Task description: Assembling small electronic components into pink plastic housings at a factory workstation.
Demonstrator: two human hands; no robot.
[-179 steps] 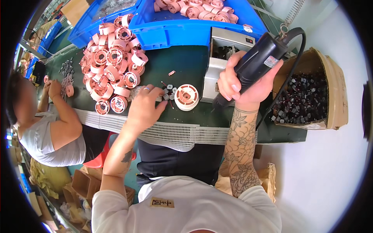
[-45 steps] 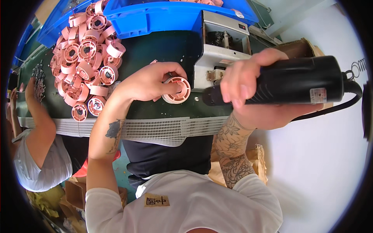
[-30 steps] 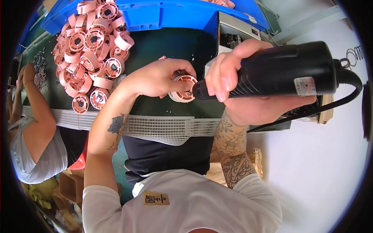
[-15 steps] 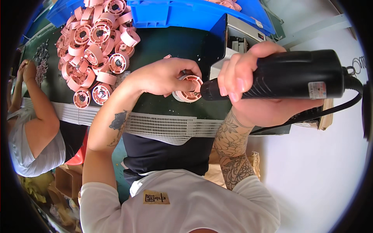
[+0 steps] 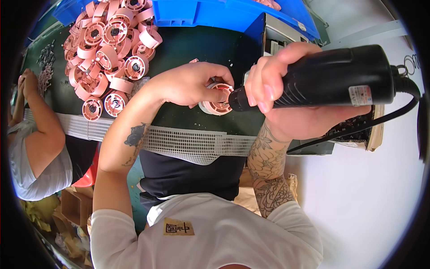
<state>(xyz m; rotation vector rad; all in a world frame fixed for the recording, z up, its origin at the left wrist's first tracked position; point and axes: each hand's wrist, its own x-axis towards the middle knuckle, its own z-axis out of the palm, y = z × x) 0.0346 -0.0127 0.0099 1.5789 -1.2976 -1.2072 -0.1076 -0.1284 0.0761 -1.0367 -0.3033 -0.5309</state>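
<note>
My left hand (image 5: 192, 85) is closed around a round pink plastic housing (image 5: 219, 106), thumb reaching over its open face. Wrapped about a black corded electric screwdriver (image 5: 333, 76) are the fingers of my right hand (image 5: 273, 85). The tool lies nearly level, its nose (image 5: 238, 99) at the right rim of the housing. The tip of the bit and whatever it touches are hidden. Left of my left hand rises a heap of similar pink housings (image 5: 107, 58), several with dark centres.
Blue bins (image 5: 215, 13) line the back, beside a grey metal box-shaped device (image 5: 280, 31). White perforated matting (image 5: 183, 141) runs along the front edge of the dark green table (image 5: 179, 45). At far left, a co-worker's hands (image 5: 27, 83) are near small scattered parts (image 5: 46, 62). The tool's cable (image 5: 389, 117) loops at right.
The screwdriver and my right hand have shifted slightly left and up in view. My left hand keeps its hold on the housing. The whole view has moved a little.
</note>
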